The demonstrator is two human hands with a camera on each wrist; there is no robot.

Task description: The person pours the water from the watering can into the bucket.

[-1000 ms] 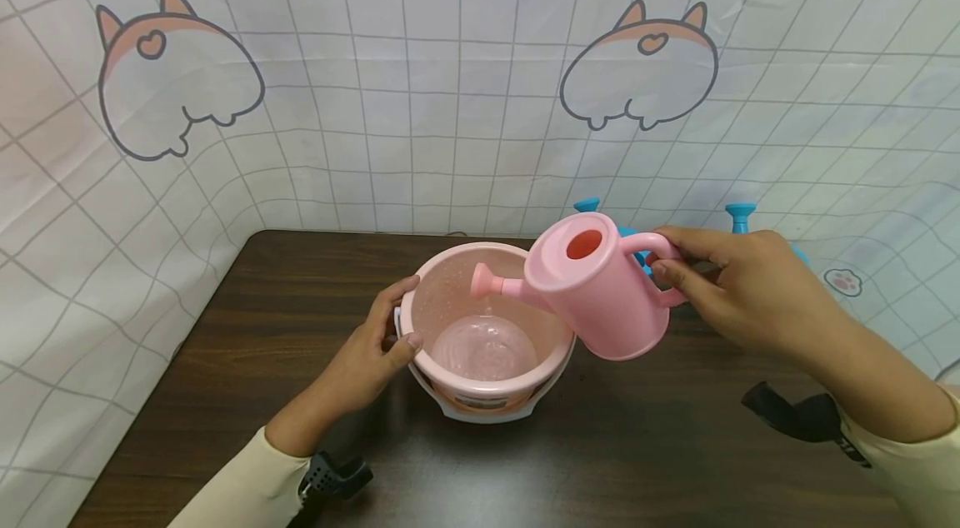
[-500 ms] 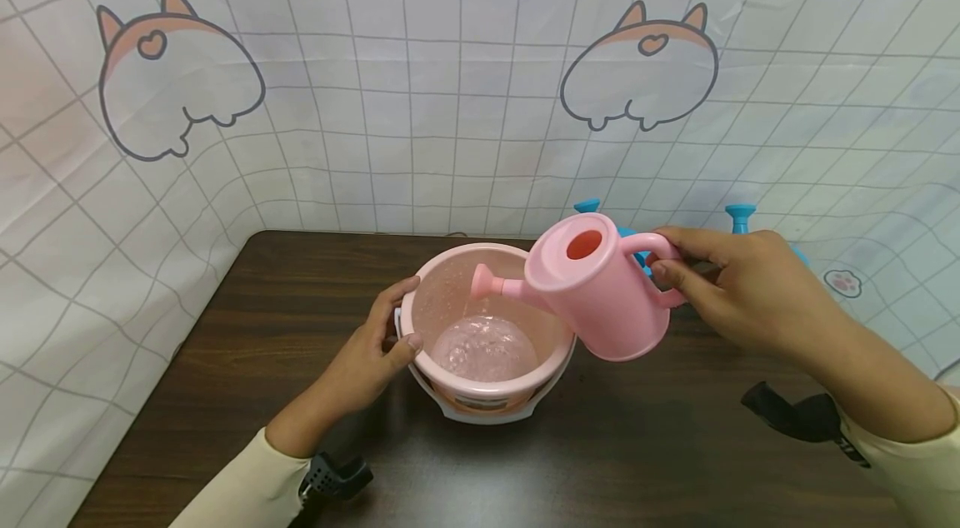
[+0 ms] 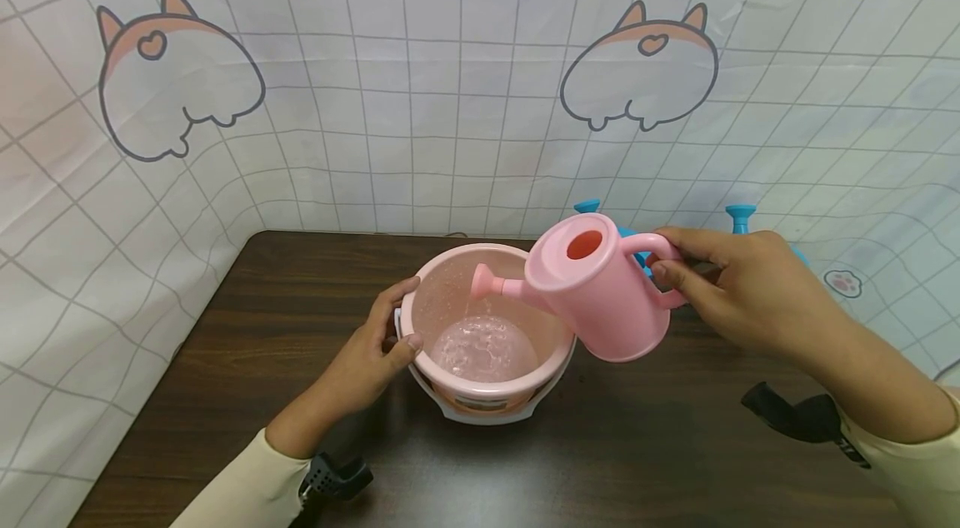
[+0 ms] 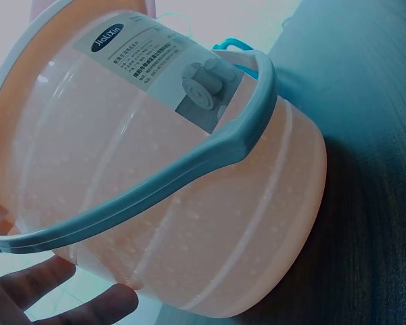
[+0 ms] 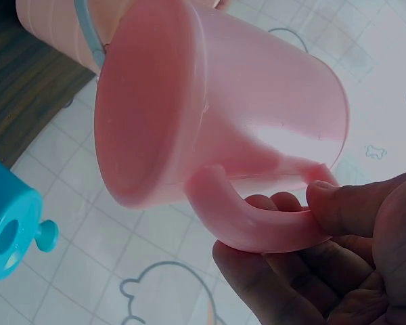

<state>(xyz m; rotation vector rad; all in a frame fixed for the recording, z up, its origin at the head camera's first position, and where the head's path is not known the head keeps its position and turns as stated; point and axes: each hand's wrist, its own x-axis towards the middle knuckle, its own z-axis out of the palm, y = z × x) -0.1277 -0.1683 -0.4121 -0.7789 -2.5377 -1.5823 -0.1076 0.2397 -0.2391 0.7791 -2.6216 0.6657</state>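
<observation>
My right hand [image 3: 742, 286] grips the handle of a pink watering can [image 3: 607, 299], tilted to the left. Its spout head [image 3: 485, 282] points into a pale pink bucket [image 3: 487, 388], and thin streams of water fall from it. Rippling water [image 3: 483, 349] covers the bucket's bottom. My left hand [image 3: 375, 345] holds the bucket's left rim, thumb at the front and fingers further back. In the left wrist view, fingertips [image 4: 115, 305] lie at the bucket's side below its grey handle [image 4: 155, 186]. The right wrist view shows fingers [image 5: 250, 277] wrapped round the can's handle [image 5: 257, 227].
Blue watering cans stand behind the pink one; one spout [image 3: 740, 216] shows at the right, another [image 3: 587, 206] behind the pink can. The bucket stands on a dark wooden table [image 3: 300, 303]. A white gridded curtain [image 3: 412, 95] hangs behind the table.
The falling water has grown from a trickle to several thin streams, and the water in the bucket ripples more. Both hands, the can and the bucket stay in place.
</observation>
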